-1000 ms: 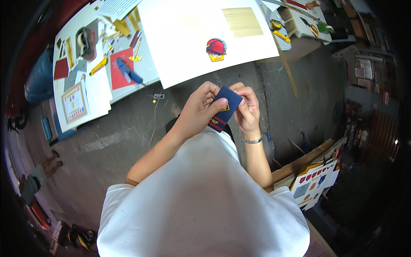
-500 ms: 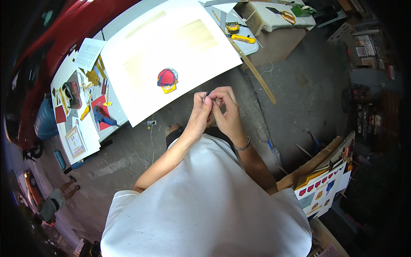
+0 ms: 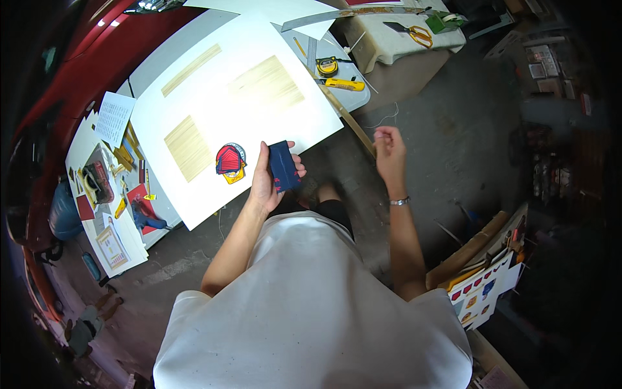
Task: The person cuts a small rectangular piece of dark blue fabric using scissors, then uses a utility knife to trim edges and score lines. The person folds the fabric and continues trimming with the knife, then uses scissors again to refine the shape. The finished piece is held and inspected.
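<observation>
A dark blue rectangular fabric piece (image 3: pixel 284 167) with small red marks along its lower edge lies across the palm of my left hand (image 3: pixel 264 185). The thumb is on its left side, and fingertips show past its right edge. My right hand (image 3: pixel 391 154) is apart from it, over the floor to the right, with fingers curled together; whether anything is pinched in them is hidden. Just left of my left hand, a stack of red, blue and yellow embroidered patches (image 3: pixel 231 162) rests near the front edge of a large white board (image 3: pixel 223 104) with pale wood-grain rectangles.
A yellow tape measure (image 3: pixel 327 66), a yellow cutter (image 3: pixel 343 84) and a wooden strip (image 3: pixel 350 120) are at the board's right. Scissors (image 3: pixel 414 32) lie on a cloth-covered surface beyond. On the left table are a blue hot-glue gun (image 3: pixel 148 219) and papers. A person (image 3: pixel 91 324) appears at lower left.
My hands, together half a second ago, have parted. The right hand has swung to the right, while the left hand has turned up with the blue fabric piece now visible across it.
</observation>
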Demonstrator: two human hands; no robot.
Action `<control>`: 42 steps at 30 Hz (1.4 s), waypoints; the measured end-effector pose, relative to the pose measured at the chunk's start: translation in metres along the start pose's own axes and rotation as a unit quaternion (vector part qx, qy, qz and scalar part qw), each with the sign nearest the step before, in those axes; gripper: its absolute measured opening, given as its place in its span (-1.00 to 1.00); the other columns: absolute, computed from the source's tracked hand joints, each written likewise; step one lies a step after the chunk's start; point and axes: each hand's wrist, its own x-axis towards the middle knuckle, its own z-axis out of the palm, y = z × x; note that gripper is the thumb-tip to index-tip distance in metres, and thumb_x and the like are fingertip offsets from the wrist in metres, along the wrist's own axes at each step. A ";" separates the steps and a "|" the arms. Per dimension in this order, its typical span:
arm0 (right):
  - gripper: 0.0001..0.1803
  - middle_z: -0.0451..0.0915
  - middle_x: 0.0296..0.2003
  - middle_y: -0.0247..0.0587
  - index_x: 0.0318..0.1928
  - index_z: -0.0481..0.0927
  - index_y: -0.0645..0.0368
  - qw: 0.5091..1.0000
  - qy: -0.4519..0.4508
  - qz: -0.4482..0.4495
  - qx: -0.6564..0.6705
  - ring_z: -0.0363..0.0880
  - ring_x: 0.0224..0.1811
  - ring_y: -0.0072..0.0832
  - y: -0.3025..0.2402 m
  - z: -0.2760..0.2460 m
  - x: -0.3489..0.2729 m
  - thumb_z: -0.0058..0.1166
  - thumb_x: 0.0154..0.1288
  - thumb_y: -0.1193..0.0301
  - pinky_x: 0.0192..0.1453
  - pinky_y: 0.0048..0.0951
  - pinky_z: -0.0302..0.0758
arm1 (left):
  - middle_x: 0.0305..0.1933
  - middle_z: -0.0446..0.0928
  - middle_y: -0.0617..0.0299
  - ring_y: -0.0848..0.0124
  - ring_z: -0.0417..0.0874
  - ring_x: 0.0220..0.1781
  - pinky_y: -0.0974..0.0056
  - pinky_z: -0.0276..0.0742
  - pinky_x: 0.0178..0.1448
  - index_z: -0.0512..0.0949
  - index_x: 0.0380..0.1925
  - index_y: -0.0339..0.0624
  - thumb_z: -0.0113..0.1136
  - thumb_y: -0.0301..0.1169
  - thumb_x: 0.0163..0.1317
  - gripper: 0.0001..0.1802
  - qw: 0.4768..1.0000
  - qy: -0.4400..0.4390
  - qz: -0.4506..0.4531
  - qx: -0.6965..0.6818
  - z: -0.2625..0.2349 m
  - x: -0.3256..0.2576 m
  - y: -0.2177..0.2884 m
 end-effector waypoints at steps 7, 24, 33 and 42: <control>-0.79 0.66 -0.16 0.04 -0.02 0.61 0.25 0.948 0.107 -0.080 -0.290 0.68 -0.11 -0.05 0.071 -0.077 0.175 0.09 0.49 0.38 -0.01 -0.15 0.60 | -0.33 0.58 0.16 0.27 0.67 -0.31 0.16 0.70 -0.10 0.56 -0.04 -0.33 -0.33 0.41 0.49 -0.09 0.998 0.026 0.061 0.004 0.013 0.046 0.033; -0.52 0.59 0.15 0.04 0.24 0.54 0.13 0.786 -0.123 -0.106 -0.597 0.51 0.22 0.10 0.259 -0.133 0.568 0.22 0.31 0.50 0.31 -0.02 0.50 | -0.23 0.55 0.08 0.19 0.64 -0.16 0.10 0.66 0.02 0.52 -0.11 -0.25 -0.40 0.42 0.49 -0.12 0.963 0.129 0.220 -0.091 0.128 0.104 0.054; -0.74 0.60 -0.17 -0.16 0.02 0.50 0.22 0.927 -0.247 -0.042 -0.278 0.59 -0.15 -0.30 0.197 -0.171 0.486 0.17 0.44 0.36 0.00 -0.34 0.52 | -0.30 0.51 0.09 0.24 0.54 -0.26 0.15 0.57 -0.13 0.52 -0.15 -0.26 -0.46 0.29 0.58 -0.18 0.930 0.171 0.262 -0.195 0.139 0.100 0.081; -0.33 0.56 -0.18 -0.37 0.29 0.43 0.22 0.777 -0.320 0.449 0.303 0.56 -0.28 -0.67 0.015 -0.080 0.147 0.18 0.47 -0.05 -0.19 -0.59 0.52 | -0.32 0.44 0.08 0.22 0.47 -0.25 0.15 0.53 -0.12 0.44 -0.22 -0.25 -0.63 0.24 0.59 -0.19 0.925 0.153 0.252 -0.239 0.115 0.082 0.106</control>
